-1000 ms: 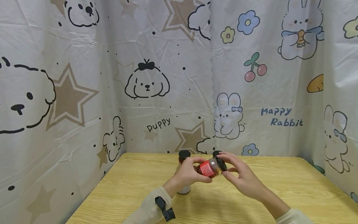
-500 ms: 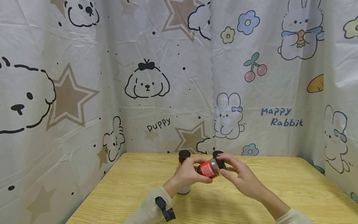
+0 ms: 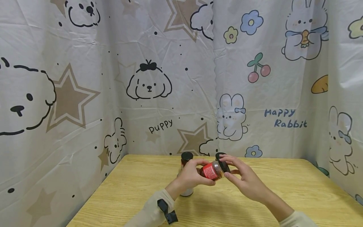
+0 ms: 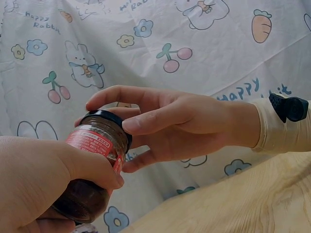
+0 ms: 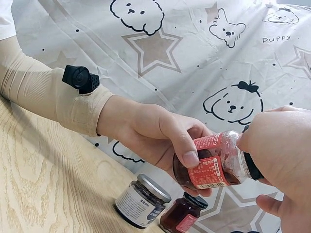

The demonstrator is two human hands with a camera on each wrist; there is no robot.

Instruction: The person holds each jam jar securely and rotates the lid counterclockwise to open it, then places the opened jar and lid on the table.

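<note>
My left hand (image 3: 190, 174) grips a glass jar (image 3: 210, 171) with a red label and dark contents, holding it tilted above the table. Its black lid (image 4: 111, 116) points to the right, toward my right hand (image 3: 249, 181). In the left wrist view, the right thumb and fingers pinch the rim of this lid, which sits on the jar mouth. The right wrist view shows the left thumb (image 5: 188, 154) across the label, while my right hand covers most of the lid there.
Behind my left hand stands a black-lidded jar (image 3: 187, 156); another black lid (image 3: 220, 155) shows behind the held jar. In the right wrist view, a silver-lidded jar (image 5: 138, 204) stands beside a dark red jar (image 5: 181, 214) on the wooden table (image 5: 58, 179). Printed curtains surround the table.
My right fingers and thumb have shifted slightly around the lid's rim. The left hand and the jar have stayed in nearly the same place.
</note>
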